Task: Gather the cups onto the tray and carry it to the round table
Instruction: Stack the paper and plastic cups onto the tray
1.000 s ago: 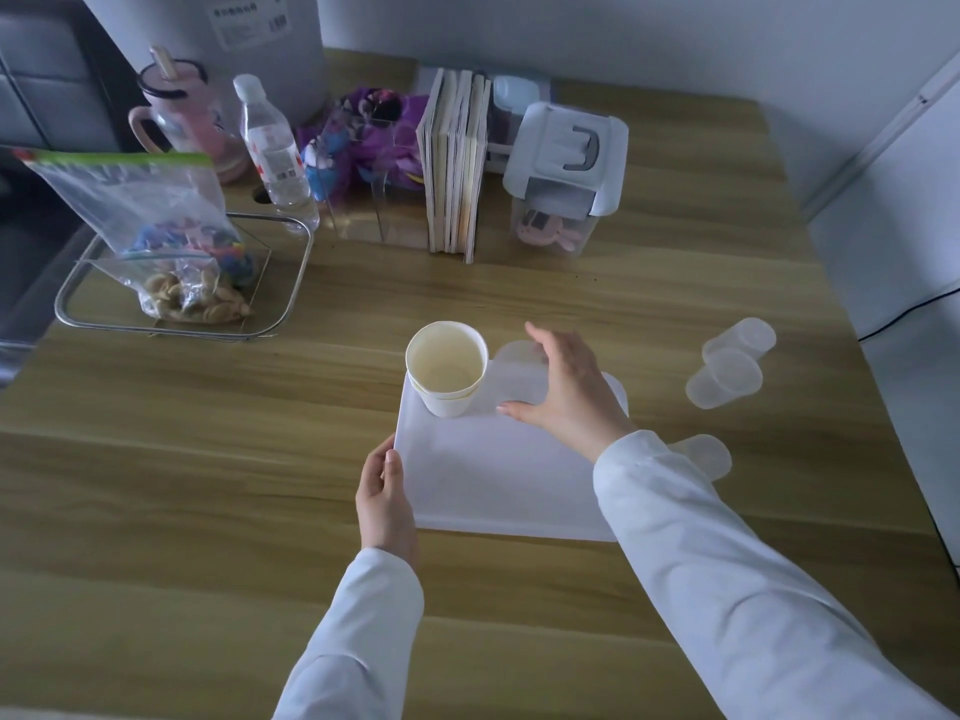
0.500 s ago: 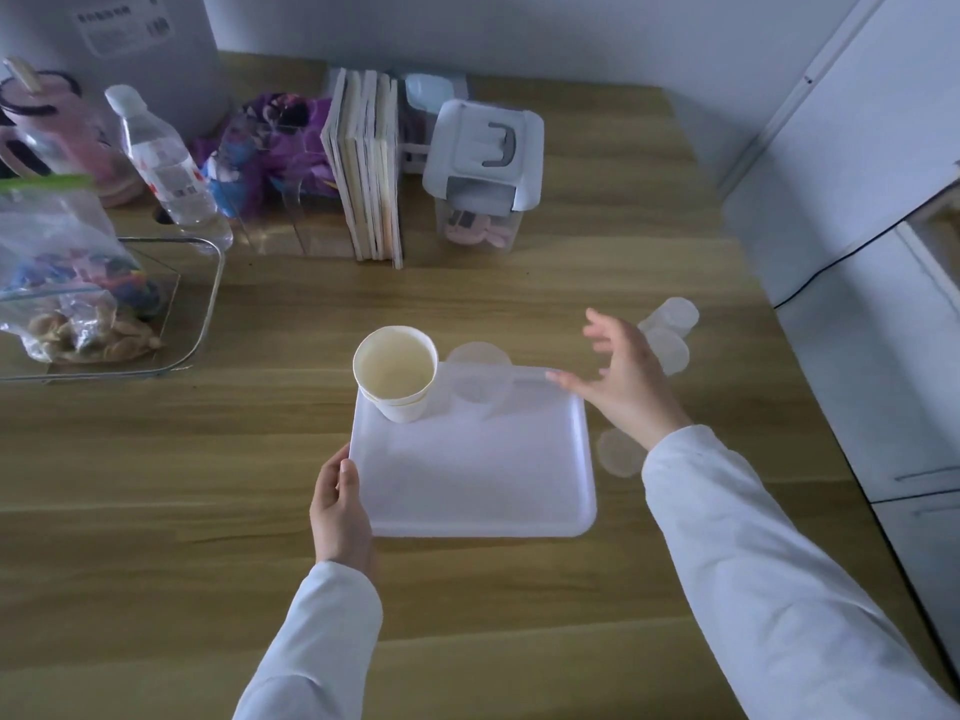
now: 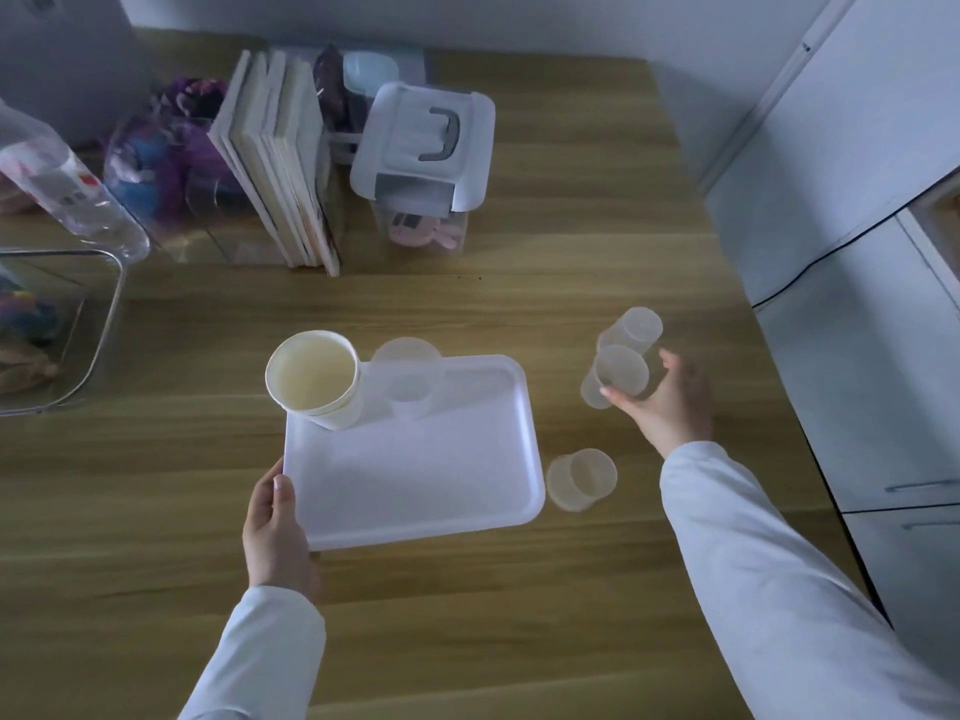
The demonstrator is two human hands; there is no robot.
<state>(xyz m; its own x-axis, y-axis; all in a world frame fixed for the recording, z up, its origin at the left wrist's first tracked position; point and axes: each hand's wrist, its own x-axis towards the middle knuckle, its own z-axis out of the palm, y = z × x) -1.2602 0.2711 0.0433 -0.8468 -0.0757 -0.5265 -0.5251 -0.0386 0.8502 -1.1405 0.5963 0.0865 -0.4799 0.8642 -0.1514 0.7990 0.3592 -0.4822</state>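
A white tray [image 3: 415, 485] lies on the wooden table. At its far left corner stands a white paper cup [image 3: 314, 379], with a clear plastic cup [image 3: 408, 379] beside it on the tray. My left hand [image 3: 278, 532] grips the tray's near left edge. To the right of the tray, my right hand [image 3: 665, 407] wraps around a clear cup [image 3: 618, 376] on the table. Just behind that one sits a second clear cup [image 3: 631, 330], tilted. A third clear cup [image 3: 582, 479] stands off the tray at its near right corner.
At the back stand a row of books [image 3: 280, 163], a white lidded box with a handle [image 3: 423, 142] and purple toys [image 3: 171, 148]. A water bottle [image 3: 67, 194] and a wire basket [image 3: 62, 324] are at the left. White cabinets [image 3: 857, 252] border the table's right edge.
My right hand has left the clear cup on the tray, travelled right past the tray's edge and closed around a clear cup on the table. The view has shifted to the right.
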